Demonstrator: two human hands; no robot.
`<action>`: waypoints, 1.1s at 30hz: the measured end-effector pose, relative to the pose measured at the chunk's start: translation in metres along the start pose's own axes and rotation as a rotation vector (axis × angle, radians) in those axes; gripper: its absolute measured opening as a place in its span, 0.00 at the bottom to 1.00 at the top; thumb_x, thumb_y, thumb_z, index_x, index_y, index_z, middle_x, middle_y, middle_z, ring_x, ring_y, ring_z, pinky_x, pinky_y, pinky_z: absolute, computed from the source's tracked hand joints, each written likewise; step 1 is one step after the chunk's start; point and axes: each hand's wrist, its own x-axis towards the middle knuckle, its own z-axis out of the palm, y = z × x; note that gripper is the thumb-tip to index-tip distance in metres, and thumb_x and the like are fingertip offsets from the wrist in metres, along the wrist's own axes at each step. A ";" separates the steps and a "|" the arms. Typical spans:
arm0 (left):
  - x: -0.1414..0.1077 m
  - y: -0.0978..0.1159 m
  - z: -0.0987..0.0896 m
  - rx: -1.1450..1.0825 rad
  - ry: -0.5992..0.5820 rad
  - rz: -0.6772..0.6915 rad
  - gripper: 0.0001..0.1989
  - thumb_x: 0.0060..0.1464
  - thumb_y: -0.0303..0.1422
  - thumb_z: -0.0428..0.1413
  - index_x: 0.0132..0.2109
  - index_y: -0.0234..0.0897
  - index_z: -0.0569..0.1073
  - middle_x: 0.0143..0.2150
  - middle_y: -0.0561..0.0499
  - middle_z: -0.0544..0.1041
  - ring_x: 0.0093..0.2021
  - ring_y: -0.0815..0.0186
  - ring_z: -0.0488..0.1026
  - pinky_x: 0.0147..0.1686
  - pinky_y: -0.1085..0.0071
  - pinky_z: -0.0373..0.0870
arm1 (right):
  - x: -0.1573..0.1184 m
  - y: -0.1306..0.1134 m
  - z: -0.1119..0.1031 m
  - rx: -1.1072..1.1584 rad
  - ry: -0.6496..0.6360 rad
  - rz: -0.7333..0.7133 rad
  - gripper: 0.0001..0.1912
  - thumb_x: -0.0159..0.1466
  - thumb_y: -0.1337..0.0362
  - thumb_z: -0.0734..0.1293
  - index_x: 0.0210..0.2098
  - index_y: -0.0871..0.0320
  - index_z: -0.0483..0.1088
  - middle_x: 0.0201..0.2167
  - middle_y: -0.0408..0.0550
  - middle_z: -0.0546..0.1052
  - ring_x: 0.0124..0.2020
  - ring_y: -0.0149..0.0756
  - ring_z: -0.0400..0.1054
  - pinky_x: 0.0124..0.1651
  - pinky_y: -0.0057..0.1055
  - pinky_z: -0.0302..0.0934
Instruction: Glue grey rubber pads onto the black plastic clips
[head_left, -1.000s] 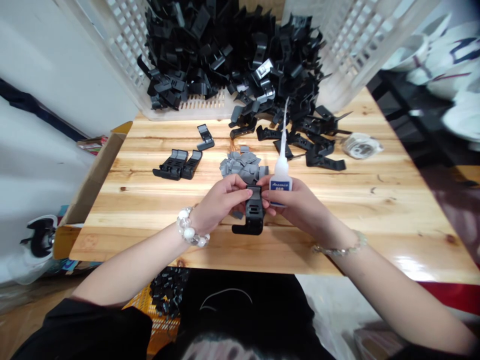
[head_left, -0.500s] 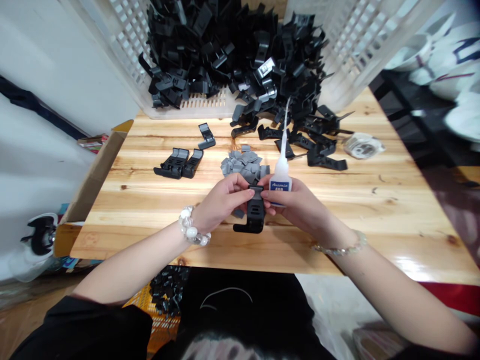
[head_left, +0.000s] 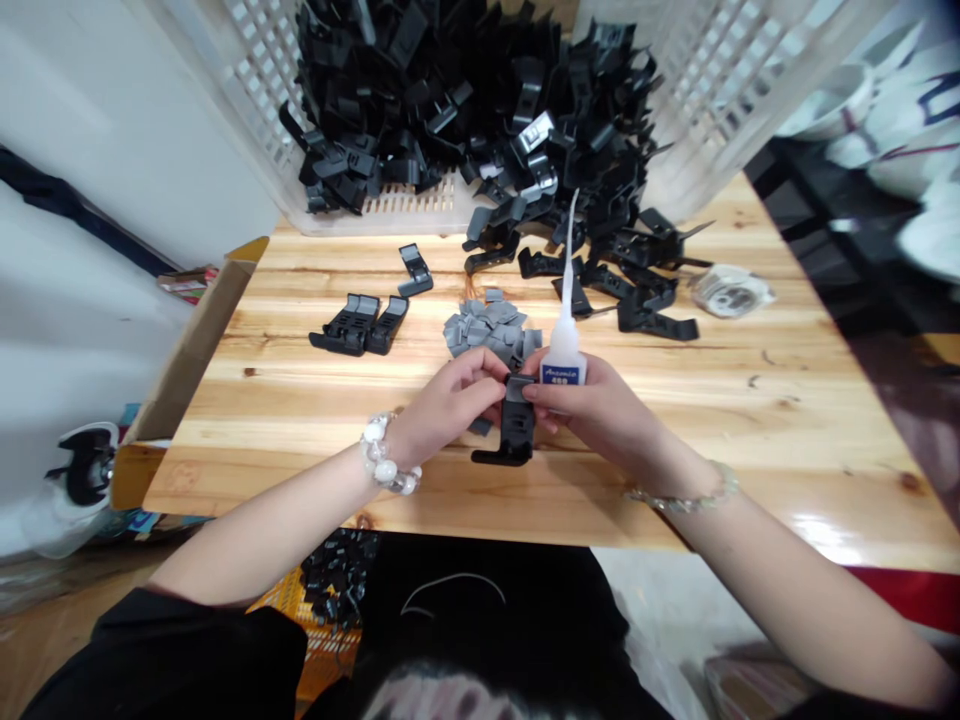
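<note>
We see the two hands close together. The left hand (head_left: 450, 408) pinches the top of a black plastic clip (head_left: 514, 430), apparently to steady it over the table. The right hand (head_left: 592, 405) holds a white glue bottle (head_left: 564, 360) upright, perhaps against dripping, and also touches the clip. Beyond lie grey pads (head_left: 491, 332) on the wooden table (head_left: 660, 470), and many more clips fill a white lattice crate (head_left: 720, 90).

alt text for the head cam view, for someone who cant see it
A person's left hand and right hand hold a black plastic clip above a wooden table, the right hand also gripping a glue bottle. Behind lie small grey pads and a white lattice crate heaped with more black clips.
</note>
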 end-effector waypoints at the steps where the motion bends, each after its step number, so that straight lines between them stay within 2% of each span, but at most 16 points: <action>1: 0.000 0.000 0.000 0.022 -0.005 0.008 0.07 0.55 0.34 0.56 0.37 0.37 0.65 0.28 0.56 0.71 0.27 0.71 0.71 0.26 0.76 0.65 | 0.000 0.000 0.000 -0.002 0.000 0.001 0.15 0.49 0.64 0.77 0.31 0.59 0.69 0.16 0.38 0.69 0.18 0.25 0.61 0.22 0.25 0.57; 5: 0.004 -0.001 0.001 0.022 -0.038 0.031 0.12 0.54 0.36 0.60 0.35 0.37 0.64 0.30 0.54 0.73 0.31 0.69 0.74 0.30 0.74 0.67 | 0.001 0.002 -0.002 0.002 -0.022 0.004 0.14 0.50 0.65 0.77 0.31 0.59 0.69 0.18 0.39 0.70 0.19 0.26 0.62 0.25 0.26 0.58; 8: 0.008 0.001 -0.003 -0.032 -0.065 0.018 0.11 0.52 0.36 0.61 0.37 0.36 0.67 0.32 0.52 0.76 0.33 0.67 0.75 0.34 0.71 0.70 | 0.003 0.001 -0.004 0.014 -0.027 -0.002 0.13 0.51 0.66 0.76 0.32 0.59 0.70 0.20 0.41 0.72 0.21 0.28 0.64 0.25 0.26 0.58; 13: 0.009 0.019 -0.028 0.030 0.057 0.104 0.11 0.47 0.32 0.64 0.32 0.34 0.70 0.31 0.52 0.76 0.32 0.70 0.73 0.34 0.73 0.69 | 0.004 -0.007 -0.010 0.076 0.027 -0.073 0.08 0.54 0.68 0.73 0.31 0.59 0.71 0.22 0.41 0.70 0.24 0.27 0.62 0.24 0.24 0.55; 18: 0.016 0.029 -0.057 0.406 0.227 0.121 0.09 0.50 0.34 0.62 0.34 0.34 0.72 0.27 0.52 0.74 0.26 0.71 0.69 0.30 0.73 0.65 | 0.000 -0.012 -0.011 0.133 0.038 -0.141 0.07 0.54 0.70 0.73 0.30 0.59 0.70 0.24 0.42 0.69 0.25 0.26 0.61 0.23 0.24 0.53; 23: 0.020 0.032 -0.091 0.831 0.389 0.201 0.15 0.55 0.41 0.58 0.41 0.33 0.75 0.39 0.44 0.79 0.40 0.61 0.75 0.44 0.65 0.69 | 0.000 -0.010 -0.011 0.122 -0.025 -0.162 0.06 0.55 0.69 0.72 0.30 0.59 0.71 0.22 0.41 0.68 0.23 0.27 0.60 0.23 0.24 0.53; 26: 0.013 0.034 -0.114 1.071 0.648 0.277 0.19 0.59 0.43 0.53 0.49 0.32 0.72 0.50 0.39 0.76 0.49 0.57 0.73 0.51 0.62 0.68 | -0.001 -0.011 -0.010 0.129 -0.017 -0.168 0.05 0.54 0.70 0.71 0.30 0.59 0.71 0.21 0.41 0.67 0.23 0.27 0.59 0.23 0.25 0.52; 27: 0.010 0.033 -0.121 1.122 0.701 0.268 0.21 0.59 0.43 0.52 0.52 0.31 0.71 0.53 0.37 0.74 0.51 0.56 0.72 0.53 0.60 0.67 | -0.002 -0.011 -0.010 0.131 -0.010 -0.167 0.05 0.54 0.70 0.71 0.30 0.59 0.70 0.21 0.41 0.67 0.23 0.27 0.59 0.23 0.25 0.52; 29: 0.005 0.026 -0.132 1.209 0.693 0.214 0.24 0.60 0.43 0.51 0.56 0.29 0.68 0.55 0.35 0.72 0.55 0.53 0.69 0.55 0.57 0.65 | -0.003 -0.012 -0.009 0.129 -0.004 -0.162 0.06 0.54 0.70 0.71 0.30 0.58 0.70 0.21 0.41 0.67 0.23 0.27 0.59 0.23 0.24 0.52; 31: -0.002 0.015 -0.137 1.265 0.608 0.185 0.22 0.62 0.41 0.47 0.54 0.30 0.69 0.53 0.36 0.73 0.56 0.53 0.69 0.58 0.57 0.63 | -0.004 -0.013 -0.009 0.123 -0.008 -0.152 0.06 0.54 0.69 0.71 0.30 0.58 0.70 0.21 0.41 0.67 0.23 0.27 0.60 0.23 0.24 0.52; 33: -0.012 0.004 -0.141 1.280 0.576 0.188 0.20 0.64 0.39 0.42 0.53 0.32 0.70 0.53 0.38 0.74 0.57 0.55 0.68 0.60 0.58 0.60 | -0.004 -0.013 -0.009 0.118 -0.002 -0.143 0.06 0.54 0.69 0.72 0.29 0.58 0.70 0.21 0.41 0.67 0.23 0.27 0.60 0.23 0.25 0.52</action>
